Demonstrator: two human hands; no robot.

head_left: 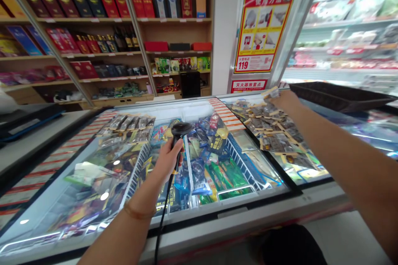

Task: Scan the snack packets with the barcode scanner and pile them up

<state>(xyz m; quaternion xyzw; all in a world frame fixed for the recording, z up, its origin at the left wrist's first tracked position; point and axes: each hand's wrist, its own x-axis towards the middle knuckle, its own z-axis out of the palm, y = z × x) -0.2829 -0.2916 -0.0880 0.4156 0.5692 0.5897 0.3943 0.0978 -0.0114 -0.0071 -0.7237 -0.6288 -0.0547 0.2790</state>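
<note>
My left hand (169,157) is wrapped round the handle of a black barcode scanner (181,128), held over the chest freezer. Its black cable (164,211) hangs down past my wrist. At the right, my right hand (286,101) reaches far out, its fingers closed on a small clear packet (271,93) with tan edges. Below that hand, many similar dark packets (276,140) lie spread on the freezer's glass top. More dark packets (129,123) lie in rows on the glass at the left.
Wire baskets (241,159) of bagged frozen goods fill the freezer. A black tray (340,96) rests at the right, by a lit refrigerated shelf (351,20). Behind stand wooden shelves (174,20) of boxes and a red poster (267,20). A dark device (31,120) sits on the left counter.
</note>
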